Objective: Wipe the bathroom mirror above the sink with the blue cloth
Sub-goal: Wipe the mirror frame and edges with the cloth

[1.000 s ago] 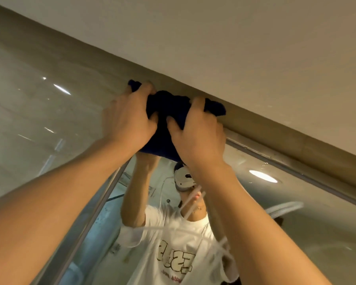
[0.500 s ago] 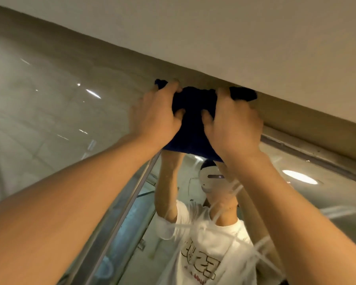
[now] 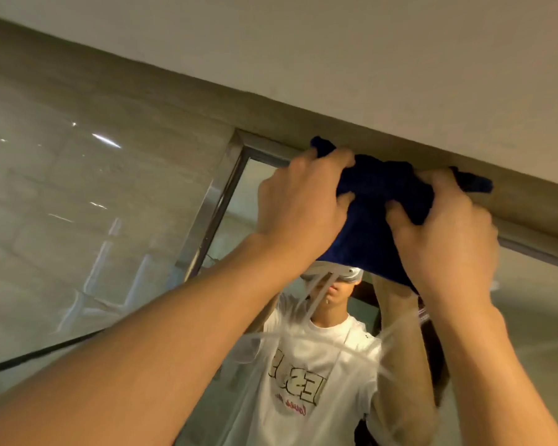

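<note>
A dark blue cloth point(image 3: 372, 220) is bunched against the top edge of the mirror point(image 3: 239, 226), just under the ceiling ledge. My left hand point(image 3: 300, 201) grips the cloth's left part, fingers curled over its top. My right hand point(image 3: 445, 233) grips its right part, thumb pressed into the fabric. Both arms reach up from the bottom of the view. The mirror's metal frame point(image 3: 219, 201) shows at its top left corner. A person in a white printed shirt is reflected in the glass below the cloth.
A glossy tiled wall point(image 3: 78, 204) lies left of the mirror. A beige ledge point(image 3: 174, 98) runs diagonally above the mirror, with the white ceiling point(image 3: 335, 43) over it. White streaks cross the glass point(image 3: 303, 336) below the cloth.
Both hands and the cloth have slid right along the mirror's top edge. The mirror's top left corner, hidden before, is now in view.
</note>
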Motion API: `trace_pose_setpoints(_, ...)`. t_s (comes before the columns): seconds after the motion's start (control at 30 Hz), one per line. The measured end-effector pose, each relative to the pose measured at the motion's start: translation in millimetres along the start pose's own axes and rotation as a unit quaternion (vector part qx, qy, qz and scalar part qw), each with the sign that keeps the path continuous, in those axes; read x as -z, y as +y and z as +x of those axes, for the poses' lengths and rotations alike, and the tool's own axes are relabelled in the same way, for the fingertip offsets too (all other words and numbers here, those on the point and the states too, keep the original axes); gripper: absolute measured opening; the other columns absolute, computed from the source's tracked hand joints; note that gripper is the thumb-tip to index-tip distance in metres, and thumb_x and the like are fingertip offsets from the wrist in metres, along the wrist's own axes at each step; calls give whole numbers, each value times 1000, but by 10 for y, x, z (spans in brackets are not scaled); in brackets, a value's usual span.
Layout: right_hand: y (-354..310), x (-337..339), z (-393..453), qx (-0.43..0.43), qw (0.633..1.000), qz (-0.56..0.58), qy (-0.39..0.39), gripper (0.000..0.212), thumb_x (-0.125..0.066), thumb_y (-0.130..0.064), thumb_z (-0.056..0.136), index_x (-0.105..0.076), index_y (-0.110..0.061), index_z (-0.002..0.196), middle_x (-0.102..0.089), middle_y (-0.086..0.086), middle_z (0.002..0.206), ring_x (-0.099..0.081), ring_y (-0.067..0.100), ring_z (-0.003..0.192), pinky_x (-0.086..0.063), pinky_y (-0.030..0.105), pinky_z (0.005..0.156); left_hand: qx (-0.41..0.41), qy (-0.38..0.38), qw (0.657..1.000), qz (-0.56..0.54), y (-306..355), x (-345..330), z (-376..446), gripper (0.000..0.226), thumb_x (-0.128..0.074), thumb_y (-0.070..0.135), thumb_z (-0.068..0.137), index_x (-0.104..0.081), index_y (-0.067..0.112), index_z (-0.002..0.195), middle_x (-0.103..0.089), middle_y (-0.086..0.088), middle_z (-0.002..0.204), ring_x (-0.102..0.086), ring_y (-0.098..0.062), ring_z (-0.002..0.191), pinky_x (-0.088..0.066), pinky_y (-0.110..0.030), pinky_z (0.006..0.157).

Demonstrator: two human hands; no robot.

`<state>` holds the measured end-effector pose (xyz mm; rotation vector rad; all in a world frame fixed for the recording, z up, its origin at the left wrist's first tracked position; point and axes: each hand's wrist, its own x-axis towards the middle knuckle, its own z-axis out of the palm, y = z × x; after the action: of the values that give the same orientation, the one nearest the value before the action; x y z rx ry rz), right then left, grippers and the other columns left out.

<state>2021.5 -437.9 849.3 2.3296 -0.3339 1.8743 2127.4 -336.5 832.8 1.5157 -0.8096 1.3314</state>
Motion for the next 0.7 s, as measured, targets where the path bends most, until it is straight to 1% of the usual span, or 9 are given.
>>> trace_pose_setpoints(0.1,-235,-188,12,-10,1000,18,3,46,-59,-34,93,-46,-23,136,-67,14,111,-62,38,96,-41,36,68,5,5,1000,18,-231,111,62,36,-65,38,91,-58,38,126,-68,4,114,-64,-25,102,-36,-30,65)
trace_pose_setpoints(0.17,-482,-388,56,3,1000,7,-2,46,-56,-37,95,-42,-24,137,-65,12,115,-63,36,98,-46,38,71,28,19,999,25,-487,237,97,36,-66,35,90,-59,37,125,-69,4,114,-65,-26,101,-41,-30,67)
trace_pose_setpoints(0.27,-816,-603,140,22,1000,-1,-17,41,-53,-38,96,-43,-23,133,-66,10,112,-63,36,98,-43,37,69,74,48,996,11,-817,389,134,38,-70,33,86,-61,36,123,-69,3,116,-65,-28,103,-51,-35,77)
trace_pose_setpoints(0.33,-892,-632,175,36,999,-6,-24,41,-52,-38,96,-44,-22,134,-66,10,110,-63,36,97,-42,36,68,95,66,993,6,-892,396,144,38,-71,33,85,-62,37,122,-69,3,115,-64,-27,104,-49,-34,76)
trace_pose_setpoints(0.37,-882,-620,184,44,999,-9,-29,43,-52,-38,97,-43,-22,135,-66,10,111,-63,36,97,-43,36,69,103,73,992,1,-886,374,136,38,-71,32,85,-62,37,121,-68,3,115,-64,-27,104,-48,-33,75)
trace_pose_setpoints(0.47,-711,-484,196,64,997,-27,-44,43,-52,-41,96,-43,-24,135,-65,8,110,-63,35,97,-42,35,68,108,90,989,-41,-745,244,75,37,-72,28,84,-63,34,119,-68,1,113,-64,-26,100,-53,-39,76)
trace_pose_setpoints(0.5,-613,-412,198,63,996,-33,-45,42,-52,-41,96,-43,-25,134,-65,7,110,-63,34,97,-42,34,67,107,93,988,-55,-659,187,49,36,-72,28,84,-63,33,118,-68,1,112,-64,-25,99,-53,-39,75)
trace_pose_setpoints(0.6,-235,-149,122,33,998,-40,-34,45,-55,-40,94,-44,-26,135,-66,5,108,-63,31,94,-41,32,65,77,81,991,-78,-284,-22,-52,34,-70,32,85,-62,35,118,-69,3,108,-65,-23,96,-52,-36,71)
trace_pose_setpoints(0.7,76,47,3,-20,1000,6,-2,45,-60,-31,89,-49,-20,131,-67,7,105,-62,31,90,-41,33,66,22,44,996,-76,97,-180,-131,35,-68,36,87,-59,38,121,-68,2,108,-64,-28,96,-48,-34,69)
